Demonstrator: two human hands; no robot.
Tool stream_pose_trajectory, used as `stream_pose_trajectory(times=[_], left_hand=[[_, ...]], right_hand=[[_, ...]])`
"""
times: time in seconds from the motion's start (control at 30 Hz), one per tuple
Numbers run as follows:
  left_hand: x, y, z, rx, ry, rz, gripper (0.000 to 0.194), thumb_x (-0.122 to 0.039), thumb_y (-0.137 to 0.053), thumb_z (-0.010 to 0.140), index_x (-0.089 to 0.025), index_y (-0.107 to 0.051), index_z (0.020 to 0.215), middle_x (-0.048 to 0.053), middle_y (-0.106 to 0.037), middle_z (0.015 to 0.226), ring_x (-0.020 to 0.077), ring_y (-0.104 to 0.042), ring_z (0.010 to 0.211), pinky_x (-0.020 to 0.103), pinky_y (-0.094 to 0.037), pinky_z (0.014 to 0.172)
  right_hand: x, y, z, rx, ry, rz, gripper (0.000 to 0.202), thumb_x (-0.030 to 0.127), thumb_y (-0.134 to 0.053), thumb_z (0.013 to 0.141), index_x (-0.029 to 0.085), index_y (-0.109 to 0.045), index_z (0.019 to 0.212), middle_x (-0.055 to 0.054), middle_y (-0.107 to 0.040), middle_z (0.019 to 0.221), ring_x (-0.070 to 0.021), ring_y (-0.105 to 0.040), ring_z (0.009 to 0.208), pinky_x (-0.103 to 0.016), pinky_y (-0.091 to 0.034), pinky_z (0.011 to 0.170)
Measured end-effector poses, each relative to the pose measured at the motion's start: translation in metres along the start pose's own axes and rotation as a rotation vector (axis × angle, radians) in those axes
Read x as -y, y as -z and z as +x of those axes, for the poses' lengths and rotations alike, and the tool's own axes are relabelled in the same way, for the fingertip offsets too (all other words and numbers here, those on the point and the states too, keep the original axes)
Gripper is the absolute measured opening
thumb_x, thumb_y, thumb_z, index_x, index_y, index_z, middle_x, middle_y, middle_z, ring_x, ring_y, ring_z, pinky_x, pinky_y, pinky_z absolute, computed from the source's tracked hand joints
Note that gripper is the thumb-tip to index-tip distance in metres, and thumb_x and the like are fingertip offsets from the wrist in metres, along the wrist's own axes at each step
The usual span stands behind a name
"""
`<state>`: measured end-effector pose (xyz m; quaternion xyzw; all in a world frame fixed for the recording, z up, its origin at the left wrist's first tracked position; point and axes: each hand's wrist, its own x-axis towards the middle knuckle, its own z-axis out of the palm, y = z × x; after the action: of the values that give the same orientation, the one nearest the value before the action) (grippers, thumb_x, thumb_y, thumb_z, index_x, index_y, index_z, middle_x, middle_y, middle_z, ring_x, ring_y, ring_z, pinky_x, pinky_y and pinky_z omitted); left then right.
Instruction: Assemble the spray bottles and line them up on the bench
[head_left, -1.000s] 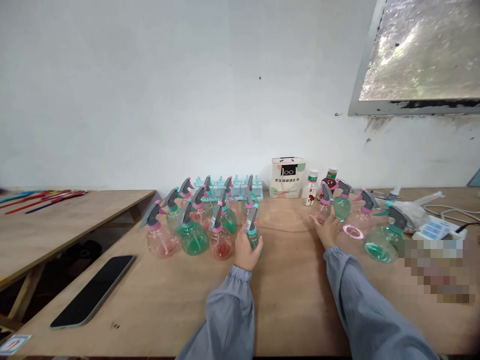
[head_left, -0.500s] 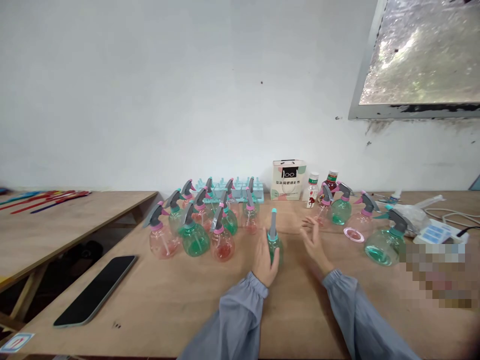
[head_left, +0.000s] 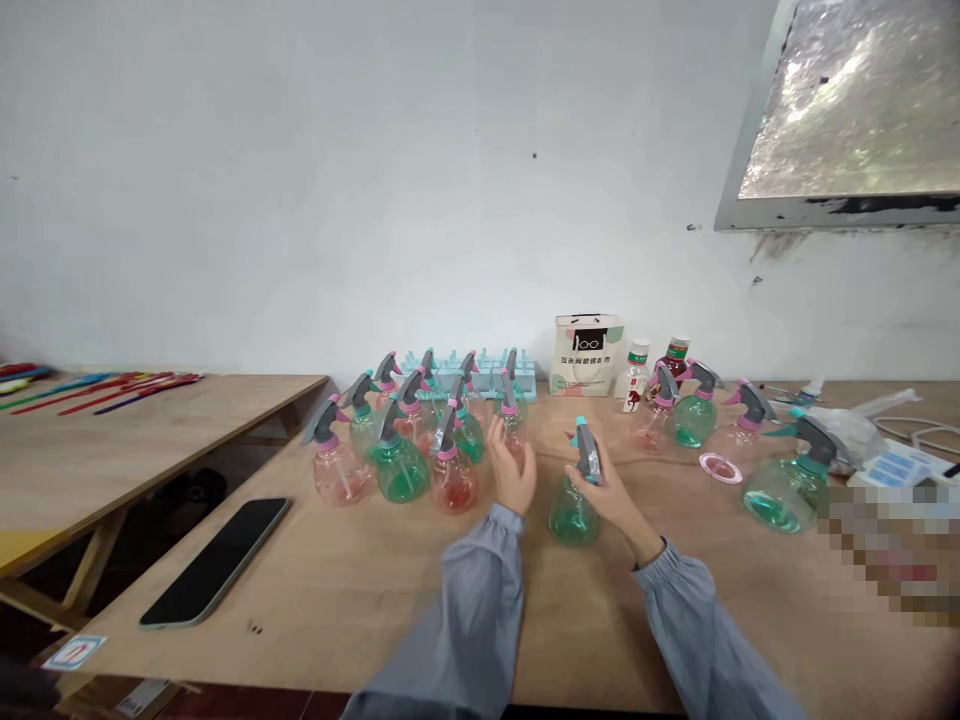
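A green spray bottle (head_left: 574,515) with a grey and teal trigger head stands on the table before me. My right hand (head_left: 613,492) is closed around its head from the right, with the thumb across the front. My left hand (head_left: 513,475) is open, its fingers slightly curled, to the left of that bottle and apart from it. Behind the left hand's fingers is a pink spray bottle (head_left: 509,412), partly hidden. More pink and green spray bottles stand grouped on the left, among them a pink one (head_left: 454,482) and a green one (head_left: 401,470).
On the right stand more spray bottles, including a large green one (head_left: 784,490) and a pink one (head_left: 731,450). A paper bag (head_left: 585,357), a white bottle (head_left: 635,378) and a light-blue rack (head_left: 448,378) are at the back. A phone (head_left: 217,560) lies front left.
My left hand has let go of the green spray bottle and moved left. My right hand has come in and taken hold of its head. The view has shifted slightly.
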<state>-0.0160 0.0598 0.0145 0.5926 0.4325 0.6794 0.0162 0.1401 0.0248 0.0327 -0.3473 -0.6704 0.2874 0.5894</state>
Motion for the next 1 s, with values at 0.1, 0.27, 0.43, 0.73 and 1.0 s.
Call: stream_pose_trajectory(times=[0.1,0.27,0.43,0.73,1.0], left_hand=[[0.018,-0.017,0.035,-0.033,0.085,0.070,0.067,-0.016,-0.051,0.082,-0.010,-0.028,0.145,0.024,-0.038,0.148,0.0298,-0.031,0.147,0.054,-0.025,0.122],[0.030,-0.030,0.053,0.040,0.258,0.210,0.074,-0.020,-0.055,0.080,-0.007,-0.025,0.146,0.027,-0.044,0.145,0.0355,-0.041,0.140,0.057,-0.030,0.115],[0.025,-0.015,0.021,0.124,0.197,0.365,0.057,-0.038,-0.054,0.087,-0.014,-0.046,0.137,0.022,-0.055,0.136,0.0380,-0.052,0.126,0.056,-0.041,0.102],[0.021,0.018,-0.019,0.131,0.046,0.366,0.055,-0.048,-0.050,0.090,-0.014,-0.054,0.133,0.018,-0.059,0.126,0.0322,-0.054,0.117,0.048,-0.042,0.099],[0.022,0.017,-0.020,0.144,0.031,0.324,0.055,-0.049,-0.048,0.092,-0.014,-0.051,0.134,0.019,-0.056,0.128,0.0316,-0.054,0.117,0.048,-0.041,0.100]], right_hand=[[-0.002,-0.001,-0.001,0.029,-0.015,0.025,0.054,0.042,-0.066,0.081,0.029,-0.055,0.132,-0.009,-0.064,0.132,-0.0231,-0.066,0.100,-0.038,-0.057,0.087],[-0.001,0.001,0.001,-0.046,-0.051,0.046,0.047,0.044,-0.065,0.080,0.029,-0.062,0.124,-0.008,-0.069,0.124,-0.0244,-0.066,0.107,-0.042,-0.054,0.094],[0.018,0.003,0.012,-0.004,-0.175,0.346,0.046,0.057,-0.057,0.075,0.022,-0.071,0.102,-0.011,-0.077,0.096,-0.0307,-0.070,0.099,-0.046,-0.056,0.086],[0.035,-0.010,0.022,-0.008,-0.199,0.406,0.031,0.053,-0.055,0.071,0.024,-0.067,0.077,-0.008,-0.073,0.077,-0.0305,-0.071,0.094,-0.044,-0.058,0.081],[0.041,-0.015,0.017,0.057,-0.232,0.359,0.027,0.051,-0.053,0.069,0.026,-0.064,0.068,-0.006,-0.071,0.072,-0.0292,-0.070,0.089,-0.042,-0.056,0.079]])
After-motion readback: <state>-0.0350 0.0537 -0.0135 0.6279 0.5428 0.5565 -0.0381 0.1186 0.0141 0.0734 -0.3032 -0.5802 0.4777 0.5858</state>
